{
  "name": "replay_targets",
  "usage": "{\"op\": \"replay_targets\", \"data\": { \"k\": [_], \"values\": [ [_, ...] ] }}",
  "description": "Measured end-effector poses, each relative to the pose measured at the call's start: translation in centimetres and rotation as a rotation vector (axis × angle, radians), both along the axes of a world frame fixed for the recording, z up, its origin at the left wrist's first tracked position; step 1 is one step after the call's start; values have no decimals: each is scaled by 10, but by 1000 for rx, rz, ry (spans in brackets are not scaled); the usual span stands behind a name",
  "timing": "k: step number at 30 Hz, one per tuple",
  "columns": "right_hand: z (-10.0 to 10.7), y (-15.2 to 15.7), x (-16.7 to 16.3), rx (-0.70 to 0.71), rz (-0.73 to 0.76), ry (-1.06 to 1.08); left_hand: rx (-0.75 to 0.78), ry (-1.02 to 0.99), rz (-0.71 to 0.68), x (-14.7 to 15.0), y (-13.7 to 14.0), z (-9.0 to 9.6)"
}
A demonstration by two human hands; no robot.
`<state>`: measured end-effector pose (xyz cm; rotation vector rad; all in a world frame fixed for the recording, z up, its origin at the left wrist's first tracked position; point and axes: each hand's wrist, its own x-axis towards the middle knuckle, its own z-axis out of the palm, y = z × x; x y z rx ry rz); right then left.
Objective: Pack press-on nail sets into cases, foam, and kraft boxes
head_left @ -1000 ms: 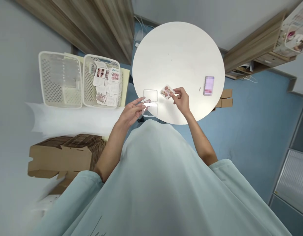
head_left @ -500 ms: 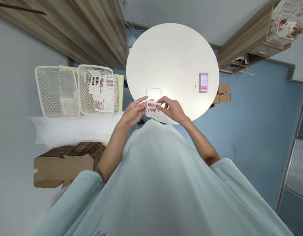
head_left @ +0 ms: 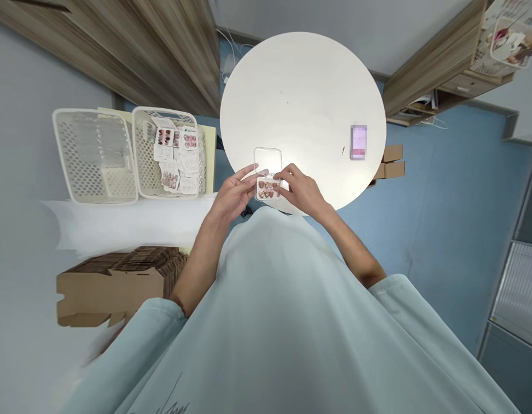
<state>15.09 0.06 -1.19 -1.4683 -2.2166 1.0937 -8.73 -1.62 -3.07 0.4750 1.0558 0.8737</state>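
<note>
A small clear plastic box (head_left: 267,152) lies at the table's near edge, its hinged lid tipped open away from me. In its base sits a white card of press-on nails (head_left: 266,194), reddish and patterned, set in two rows. My left hand (head_left: 235,195) grips the box's left side, its thumb and fingers at the rim and hinge. From the right, my right hand (head_left: 302,190) has curled fingers and thumb at the card's right edge, over the box. The fingertips partly cover the card there.
The round white table (head_left: 309,75) bears a phone (head_left: 359,142) at its right. On the left stand a basket of nail cards (head_left: 135,152) and a second white basket (head_left: 61,152) with clear boxes. Flattened cardboard boxes (head_left: 110,290) are stacked below; small cartons (head_left: 394,161) lie beyond the table's right.
The nail card has settled flatter and lower into the box base, and my right fingers have shifted along its right edge. My left hand keeps its hold. The view has shifted slightly.
</note>
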Motion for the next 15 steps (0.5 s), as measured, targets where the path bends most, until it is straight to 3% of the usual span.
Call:
{"op": "replay_targets", "data": {
  "k": [7,15],
  "values": [
    [0,3,-2,-14,-73,99,14,-8,17,-4,0,5],
    [-16,49,-2,-69,-438,347,9,-38,18,-11,-4,11]
  ]
}}
